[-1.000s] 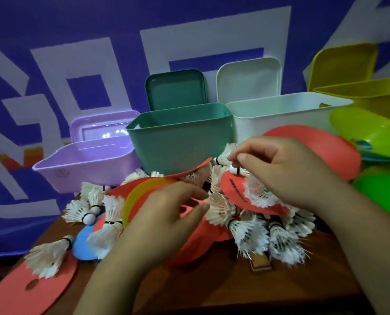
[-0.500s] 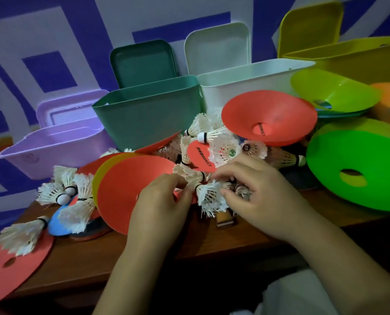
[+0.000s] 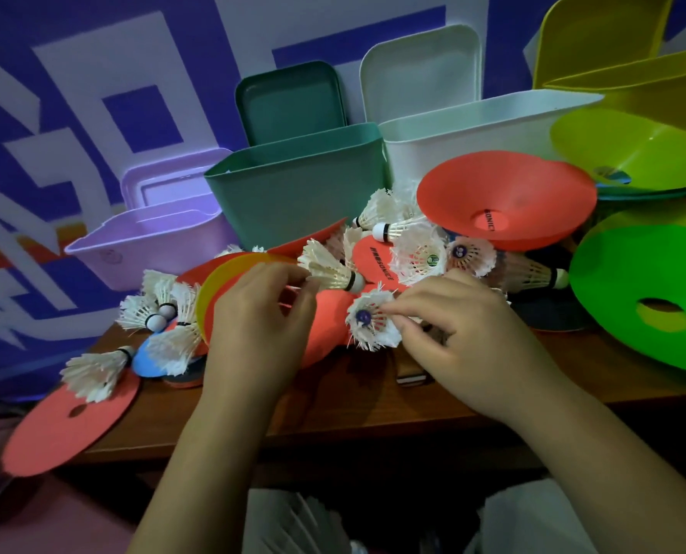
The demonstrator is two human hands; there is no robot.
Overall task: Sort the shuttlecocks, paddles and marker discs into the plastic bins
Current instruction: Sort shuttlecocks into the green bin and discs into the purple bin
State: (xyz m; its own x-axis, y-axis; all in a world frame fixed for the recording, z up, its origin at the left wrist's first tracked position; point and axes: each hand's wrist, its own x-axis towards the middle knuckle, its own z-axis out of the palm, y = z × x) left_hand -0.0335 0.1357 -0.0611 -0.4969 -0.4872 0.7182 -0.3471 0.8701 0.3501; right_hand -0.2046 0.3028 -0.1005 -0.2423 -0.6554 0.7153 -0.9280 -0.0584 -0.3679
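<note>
Two hands sorting a pile on a wooden table [image 3: 333,417]
Near the front edge, right hand [image 3: 465,337] pinches a white feather shuttlecock [image 3: 371,323], left hand [image 3: 261,317] pinches a second shuttlecock [image 3: 327,269], likely freeing both from flat red plastic discs [image 3: 321,337]

— What is cut off?
— The green disc [image 3: 633,265] and the yellow bin [image 3: 653,94] are cropped by the right edge.
— And hidden?
— The paddle [image 3: 363,257] is largely covered by shuttlecocks [image 3: 413,253].

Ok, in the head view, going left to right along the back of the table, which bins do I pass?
Lilac bin → teal bin → white bin → yellow bin.
</note>
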